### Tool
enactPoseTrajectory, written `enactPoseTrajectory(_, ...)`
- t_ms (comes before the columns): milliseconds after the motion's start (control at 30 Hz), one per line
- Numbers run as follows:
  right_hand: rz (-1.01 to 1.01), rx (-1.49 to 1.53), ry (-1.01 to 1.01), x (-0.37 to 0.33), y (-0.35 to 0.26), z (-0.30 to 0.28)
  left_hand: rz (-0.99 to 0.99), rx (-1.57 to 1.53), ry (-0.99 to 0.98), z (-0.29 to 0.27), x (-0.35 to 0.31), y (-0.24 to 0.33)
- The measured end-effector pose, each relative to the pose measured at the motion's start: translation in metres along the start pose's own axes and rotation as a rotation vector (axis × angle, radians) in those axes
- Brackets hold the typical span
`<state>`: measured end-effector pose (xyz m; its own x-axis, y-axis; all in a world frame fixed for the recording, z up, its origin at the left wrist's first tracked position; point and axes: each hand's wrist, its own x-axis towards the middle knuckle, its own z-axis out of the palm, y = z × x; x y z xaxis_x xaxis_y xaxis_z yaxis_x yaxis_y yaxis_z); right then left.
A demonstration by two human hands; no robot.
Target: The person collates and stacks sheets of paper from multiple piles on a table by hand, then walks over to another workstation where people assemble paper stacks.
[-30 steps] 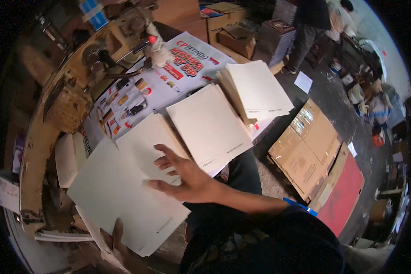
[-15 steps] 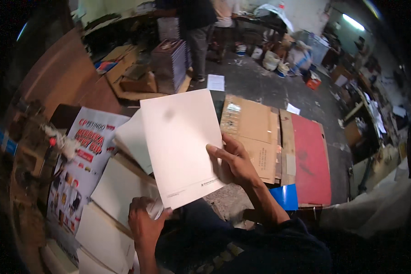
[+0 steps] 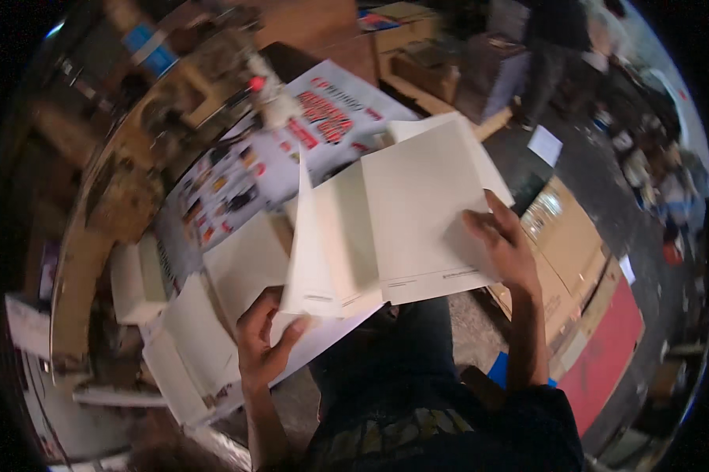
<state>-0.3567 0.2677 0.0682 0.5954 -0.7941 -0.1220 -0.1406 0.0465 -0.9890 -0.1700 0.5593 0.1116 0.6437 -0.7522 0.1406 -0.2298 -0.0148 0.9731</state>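
Note:
In front of me is a stack of cream printed sheets (image 3: 425,216), tilted, with small print along the lower edge. My right hand (image 3: 505,248) grips its right edge, thumb on top and the other fingers mostly hidden. To the left, my left hand (image 3: 268,338) pinches the bottom corner of a curled paper sheet (image 3: 309,259) that stands up from the pages beside it. Whether this sheet is joined to the right-hand ones I cannot tell. Behind and left of my left hand lie several paper stacks (image 3: 240,256), fanned across the worktable.
A printed poster (image 3: 284,153) covers the table beyond the stacks. A wooden machine frame (image 3: 95,259) stands at the left, with a thick paper block (image 3: 136,283) beside it. Flat cardboard (image 3: 571,252) and a red board (image 3: 602,354) lie at the right.
My view has swung left and down toward the table. The single flat sheet seen before now appears as spread leaves, one curled up at my left hand. My right hand still holds paper.

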Motion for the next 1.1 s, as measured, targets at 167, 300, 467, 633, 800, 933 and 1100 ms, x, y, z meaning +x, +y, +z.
enactPoseTrajectory(167, -0.165, -0.088, -0.326, 0.032, 0.018, 0.080, -0.086, 0.806, -0.099, -0.024, -0.019, -0.006)
enactPoseTrajectory(300, 0.053, -0.177, -0.332, 0.029, 0.007, 0.096, -0.150, 0.847, -0.156, -0.046, -0.027, -0.022)
enactPoseTrajectory(467, 0.041, -0.140, -0.301, 0.027, 0.009, 0.098, -0.152, 0.377, 0.076, -0.067, -0.041, -0.042)
enactPoseTrajectory(633, -0.100, -0.098, -0.404, 0.016, -0.004, 0.102, -0.270, 0.306, 0.405, -0.070, -0.056, -0.042)
enactPoseTrajectory(800, -0.024, 0.124, -0.262, 0.012, -0.016, 0.112, -0.205, 0.054, 0.599, -0.072, -0.068, -0.053)
enactPoseTrajectory(933, -0.076, -0.128, -0.280, -0.010, -0.019, 0.158, -0.347, -0.060, 0.645, -0.080, -0.086, -0.047)
enactPoseTrajectory(1100, -0.384, 0.001, -0.676, -0.018, 0.018, 0.219, -0.168, 0.873, 0.271, -0.119, -0.109, -0.028)
